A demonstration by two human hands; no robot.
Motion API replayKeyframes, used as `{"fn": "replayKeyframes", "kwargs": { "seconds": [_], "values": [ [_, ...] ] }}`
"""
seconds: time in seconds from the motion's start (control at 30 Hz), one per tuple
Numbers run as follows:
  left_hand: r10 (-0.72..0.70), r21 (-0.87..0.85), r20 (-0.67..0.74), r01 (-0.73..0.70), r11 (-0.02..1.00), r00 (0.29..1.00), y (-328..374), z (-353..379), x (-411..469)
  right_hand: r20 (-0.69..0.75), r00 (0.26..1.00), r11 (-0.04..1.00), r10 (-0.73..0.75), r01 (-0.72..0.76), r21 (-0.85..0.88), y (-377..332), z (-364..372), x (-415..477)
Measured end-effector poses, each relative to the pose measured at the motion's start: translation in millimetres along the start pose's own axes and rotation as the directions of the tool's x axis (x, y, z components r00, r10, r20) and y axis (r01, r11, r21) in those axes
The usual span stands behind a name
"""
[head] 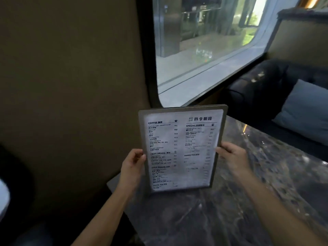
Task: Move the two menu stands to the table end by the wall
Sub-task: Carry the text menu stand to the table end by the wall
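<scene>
A grey-framed menu stand (179, 150) with a white printed coffee menu stands upright at the far end of the dark marble table (230, 201), close to the wall. A second sheet edge shows just behind its top right corner; I cannot tell if that is the other stand. My left hand (132, 167) grips the stand's left edge. My right hand (232, 157) holds its right edge, fingers curled behind the frame.
A brown wall (71, 86) rises on the left, and a large window (204, 41) sits behind the table end. A dark sofa (262, 89) with a blue-grey cushion (305, 110) lies along the table's right side.
</scene>
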State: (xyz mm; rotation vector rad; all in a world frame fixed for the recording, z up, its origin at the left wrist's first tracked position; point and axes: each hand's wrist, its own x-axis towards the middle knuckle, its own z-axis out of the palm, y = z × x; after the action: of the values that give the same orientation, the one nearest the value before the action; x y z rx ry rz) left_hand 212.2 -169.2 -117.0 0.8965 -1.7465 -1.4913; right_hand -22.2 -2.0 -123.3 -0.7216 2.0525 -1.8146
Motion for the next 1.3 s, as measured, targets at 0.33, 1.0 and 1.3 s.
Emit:
{"fn": "replayKeyframes", "kwargs": {
  "seconds": [0.33,1.0,1.3],
  "values": [
    [-0.166,-0.107,-0.232,0.144,0.984,0.959,-25,-77,-42,0.254,0.966,0.995,0.048,-0.07,0.077,-5,95,2],
    [-0.041,-0.036,-0.298,0.032,0.999,0.954,-52,-82,-58,0.334,0.936,0.994,0.108,-0.114,-0.003,1,107,3],
    [-0.061,-0.036,-0.17,0.055,0.998,0.984,-64,-99,-61,0.244,0.951,0.982,0.189,-0.19,-0.021,17,102,-12]
  ]
}}
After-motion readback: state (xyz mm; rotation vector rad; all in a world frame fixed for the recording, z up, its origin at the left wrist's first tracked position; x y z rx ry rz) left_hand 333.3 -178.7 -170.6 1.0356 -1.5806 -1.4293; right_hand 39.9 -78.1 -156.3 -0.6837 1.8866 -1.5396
